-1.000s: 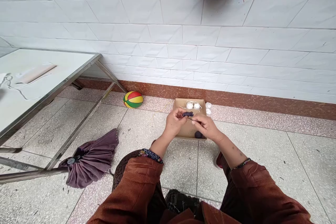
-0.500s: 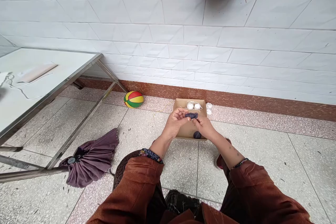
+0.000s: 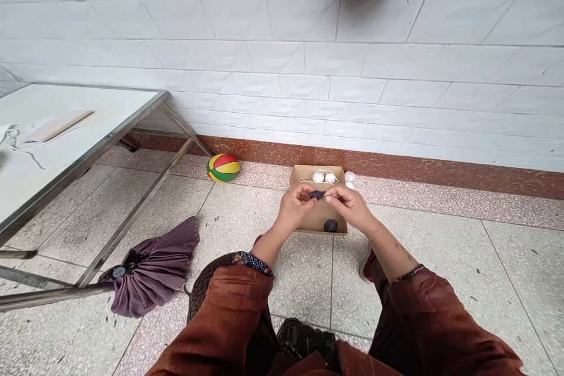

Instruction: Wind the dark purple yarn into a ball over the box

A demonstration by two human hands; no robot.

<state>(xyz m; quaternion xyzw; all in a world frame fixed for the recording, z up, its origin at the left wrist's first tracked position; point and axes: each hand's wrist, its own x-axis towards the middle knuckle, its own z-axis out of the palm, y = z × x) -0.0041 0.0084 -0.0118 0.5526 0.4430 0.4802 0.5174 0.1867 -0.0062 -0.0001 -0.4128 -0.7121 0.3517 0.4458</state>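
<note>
Navy yarn (image 3: 316, 194) | L hand (image 3: 291, 210), R hand (image 3: 352, 210) pinching it | box (image 3: 314, 223) (holds 2 wht balls (image 3: 330, 178))

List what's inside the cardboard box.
In the box, two white balls lie toward the back, a dark ball near the front edge. The left hand, right hand and dark bundle block part of the middle; anything behind them is hidden.
</note>
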